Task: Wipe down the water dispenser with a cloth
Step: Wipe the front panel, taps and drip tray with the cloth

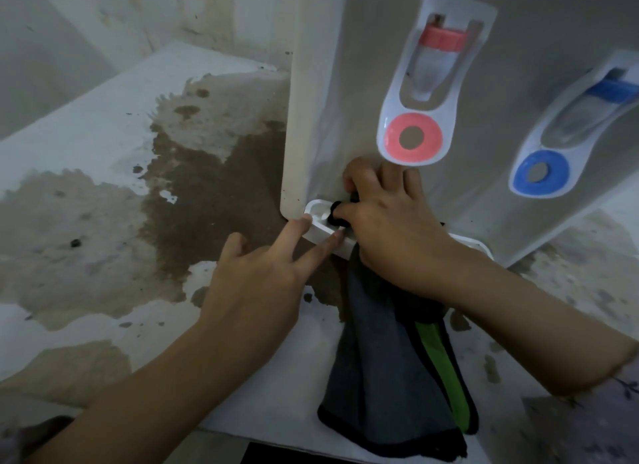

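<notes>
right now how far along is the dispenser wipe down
Done: nothing visibly wiped. In hand: the right hand pushes the cloth into the left corner of the drip tray while fingers of the left hand steady its rim. Left, likely: the pink tap, blue tap and front panel above.

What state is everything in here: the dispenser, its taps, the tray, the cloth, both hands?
Water dispenser: standing upright.
Red tap: no water visibly running.
Blue tap: same, untouched.
Drip tray: in place, cloth pressed into it.
Cloth: bunched in tray, rest trailing over counter.
Right hand: grips cloth.
Left hand: straight fingers touch tray's rim.
Counter: stained.
</notes>
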